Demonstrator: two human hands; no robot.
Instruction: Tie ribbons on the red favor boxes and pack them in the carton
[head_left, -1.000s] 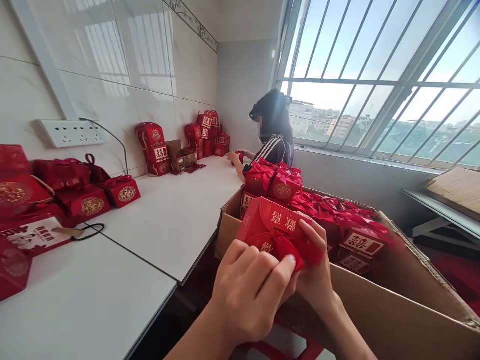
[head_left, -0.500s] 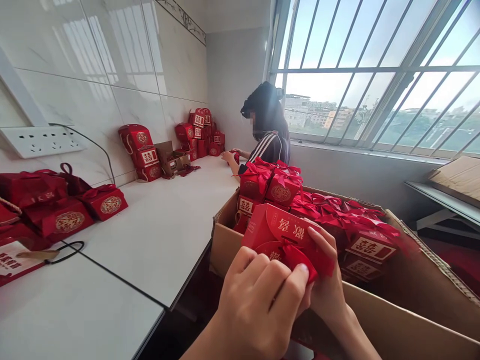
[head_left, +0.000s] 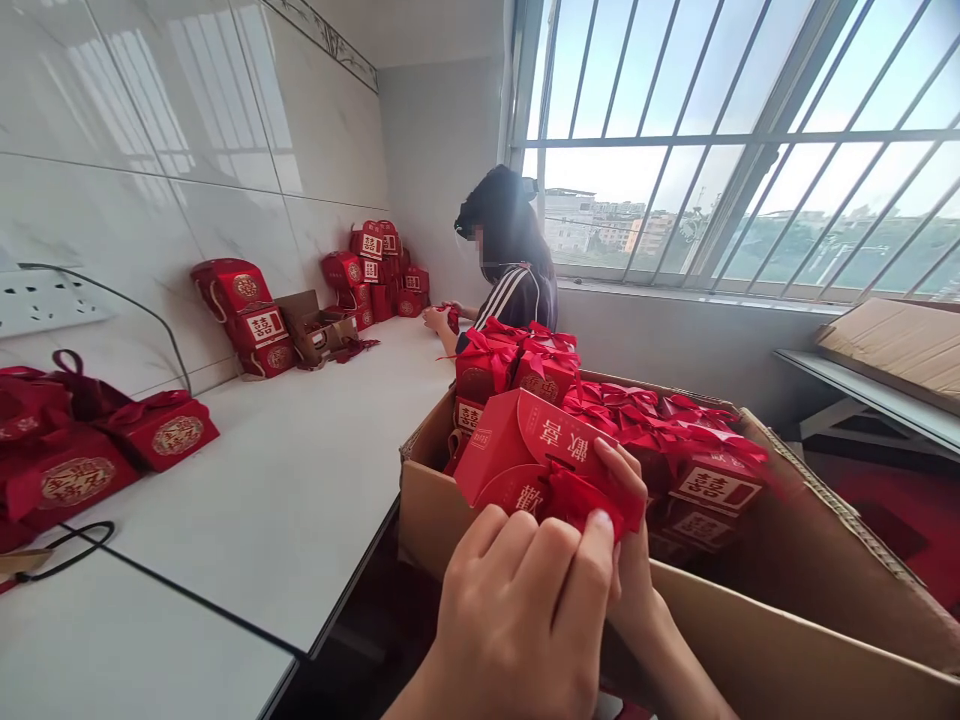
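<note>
Both my hands hold one red gift box (head_left: 525,440) with gold characters over the near edge of a big cardboard carton (head_left: 787,640). My left hand (head_left: 525,610) is closed, its fingertips pinching the red ribbon (head_left: 581,500) on the box's front. My right hand (head_left: 634,530) grips the box's right side, with the thumb on its top flap. The carton is filled with several finished red boxes (head_left: 705,480) tied with red bows.
A white counter (head_left: 300,480) runs along the tiled wall on my left, with red boxes (head_left: 105,445) near me and more stacked at the far end (head_left: 375,270). A seated person (head_left: 506,270) works there. A black cable (head_left: 60,555) lies on the counter. A shelf (head_left: 877,395) stands under the window.
My view has swung right, so the counter's near boxes slid left. The box in my hands stays in the same grip, shifted slightly left over the carton's edge.
</note>
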